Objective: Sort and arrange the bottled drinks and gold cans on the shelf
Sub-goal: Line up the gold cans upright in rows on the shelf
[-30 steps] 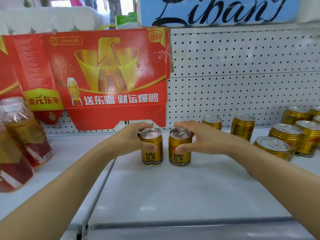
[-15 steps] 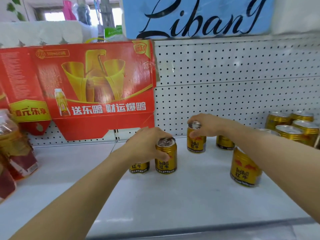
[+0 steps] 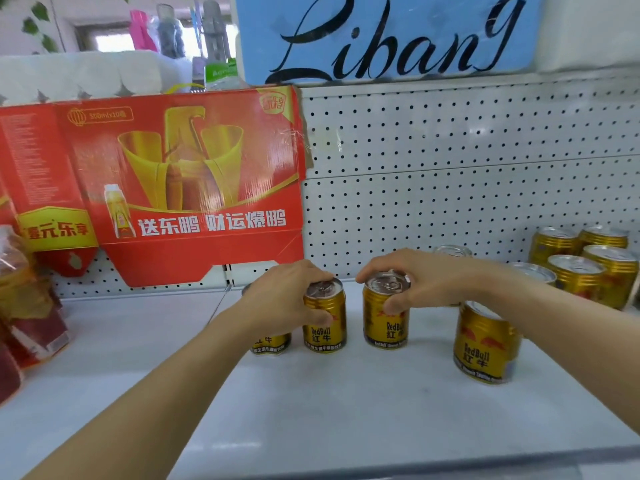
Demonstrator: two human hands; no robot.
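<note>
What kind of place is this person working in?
Most likely a small shop. A white shelf with a pegboard back panel holds many identical gold cans, bottled drinks stand at the left, and a red drinks carton serves as display.

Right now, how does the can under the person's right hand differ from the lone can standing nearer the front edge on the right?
The right hand grips the held can by its top rim; the lone can is untouched, though the forearm crosses above it. The held can stands beside two other cans in a row; the lone can stands apart, nearer the shelf front. Both are upright gold cans with the same label.
</note>
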